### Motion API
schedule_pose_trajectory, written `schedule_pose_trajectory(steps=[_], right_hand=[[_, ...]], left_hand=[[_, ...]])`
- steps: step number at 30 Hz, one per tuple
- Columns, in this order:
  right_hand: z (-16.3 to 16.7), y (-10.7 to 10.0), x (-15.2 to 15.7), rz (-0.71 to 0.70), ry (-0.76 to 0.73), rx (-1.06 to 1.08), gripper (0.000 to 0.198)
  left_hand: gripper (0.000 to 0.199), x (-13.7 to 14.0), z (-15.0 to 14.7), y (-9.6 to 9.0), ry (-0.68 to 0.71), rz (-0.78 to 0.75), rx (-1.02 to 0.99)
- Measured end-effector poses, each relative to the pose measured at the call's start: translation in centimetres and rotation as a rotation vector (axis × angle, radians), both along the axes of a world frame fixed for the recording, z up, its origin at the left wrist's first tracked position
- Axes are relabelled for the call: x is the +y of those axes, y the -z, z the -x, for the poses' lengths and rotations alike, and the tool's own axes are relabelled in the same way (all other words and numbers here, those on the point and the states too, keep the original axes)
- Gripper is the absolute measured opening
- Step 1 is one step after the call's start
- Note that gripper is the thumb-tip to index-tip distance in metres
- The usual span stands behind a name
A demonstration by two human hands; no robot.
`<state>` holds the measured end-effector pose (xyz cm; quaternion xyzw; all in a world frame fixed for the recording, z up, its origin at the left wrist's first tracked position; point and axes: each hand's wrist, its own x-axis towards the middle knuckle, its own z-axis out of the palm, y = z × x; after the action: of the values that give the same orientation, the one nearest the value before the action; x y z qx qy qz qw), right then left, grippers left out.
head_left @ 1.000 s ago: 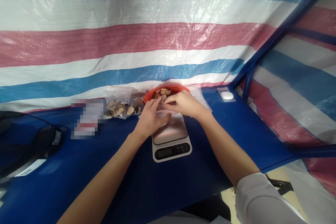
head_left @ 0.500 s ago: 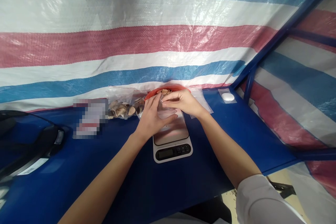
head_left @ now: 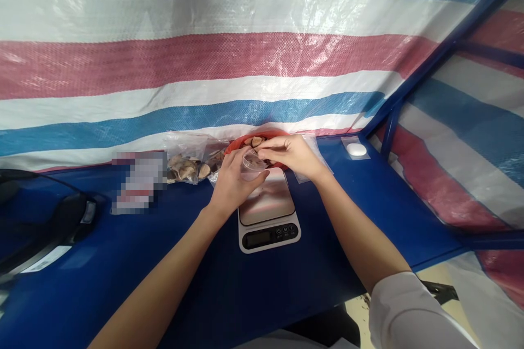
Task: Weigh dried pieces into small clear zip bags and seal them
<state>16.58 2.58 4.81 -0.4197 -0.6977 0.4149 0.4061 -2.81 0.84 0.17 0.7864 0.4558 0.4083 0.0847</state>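
Over the back part of a kitchen scale (head_left: pixel 268 204), my left hand (head_left: pixel 233 177) is curled around a small clear plastic cup (head_left: pixel 251 162), thumb stretched out along its near side. The cup is tilted, so its round opening shows. My right hand (head_left: pixel 292 155) has its fingertips pinched together at the cup's right rim. What they hold, if anything, is too small to make out. Just behind both hands lies an orange-red container or bag (head_left: pixel 276 134) with brown dried slices (head_left: pixel 256 142) in it, partly covered by the hands.
A clear bag of dried slices (head_left: pixel 186 168) lies left of the scale. Flat clear bags (head_left: pixel 302 172) lie to the right, with a white oval object (head_left: pixel 356 149) farther right. A black strapped item (head_left: pixel 73 218) sits at far left on the blue table (head_left: pixel 327 262). Striped sheeting (head_left: pixel 204 60) hangs behind.
The cup has turned so that its round opening shows more. My right hand has shifted slightly right, and more of the dried slices behind is visible.
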Motion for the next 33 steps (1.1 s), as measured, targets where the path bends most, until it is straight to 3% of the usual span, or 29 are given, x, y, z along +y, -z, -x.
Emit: schedule_pose_trajectory(steps=[6, 10, 16, 20, 26, 33], right_hand=[[-0.4, -0.3, -0.1, -0.085, 0.061, -0.285, 0.021], [0.6, -0.3, -0.3, -0.064, 0.126, -0.487, 0.025], [1.2, -0.2, -0.1, -0.036, 0.145, -0.623, 0.026], [1.0, -0.3, -0.1, -0.039, 0.139, -0.629, 0.021], [0.2, -0.1, 0.1, -0.028, 0.096, -0.527, 0.016], [-2.7, 0.0, 1.1, -0.075, 0.060, -0.342, 0.016]], left_hand=[[0.064, -0.2, -0.2, -0.1, -0.015, 0.010, 0.001], [0.062, -0.4, -0.4, -0.1, -0.002, 0.001, 0.024], [0.062, -0.3, -0.3, 0.6, 0.038, -0.065, 0.045], [0.060, -0.1, -0.2, 1.0, 0.051, -0.129, 0.045], [0.061, 0.0, -0.1, 0.7, 0.038, -0.105, 0.044], [0.055, 0.3, 0.9, -1.4, -0.013, 0.009, -0.062]])
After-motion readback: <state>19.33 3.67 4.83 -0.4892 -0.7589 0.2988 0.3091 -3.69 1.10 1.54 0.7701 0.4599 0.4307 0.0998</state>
